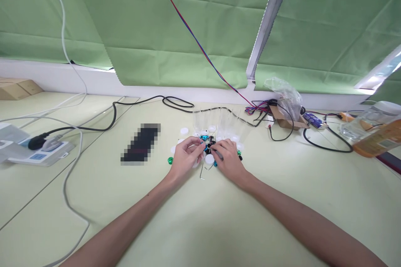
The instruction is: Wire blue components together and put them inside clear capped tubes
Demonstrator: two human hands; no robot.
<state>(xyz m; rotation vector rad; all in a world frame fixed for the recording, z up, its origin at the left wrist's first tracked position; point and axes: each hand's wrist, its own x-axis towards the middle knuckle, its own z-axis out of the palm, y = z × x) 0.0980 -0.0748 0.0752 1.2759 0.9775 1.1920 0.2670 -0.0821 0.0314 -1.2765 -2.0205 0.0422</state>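
Over a cluster of small parts, my left hand (187,155) is closed, thumb and fingers pinching a small blue metallic part (206,147). Close beside it my right hand (230,159) is closed too, its fingertips pressed together over small black parts (209,150); what they hold is too small to make out. A round white cap (209,159) lies between the hands. In front of it are L-shaped hex keys (201,172) on the table. A green metallic part (170,160) sits left of my left hand. Clear plastic containers (224,122) stand behind my fingers.
Left of the hands lies a dark pixelated rectangle (140,144). A black cable (145,99) runs along the back. A power strip (37,156) stands far left. At right are a small cardboard box (286,122), a purple circuit board (314,120) and an orange bottle (379,139).
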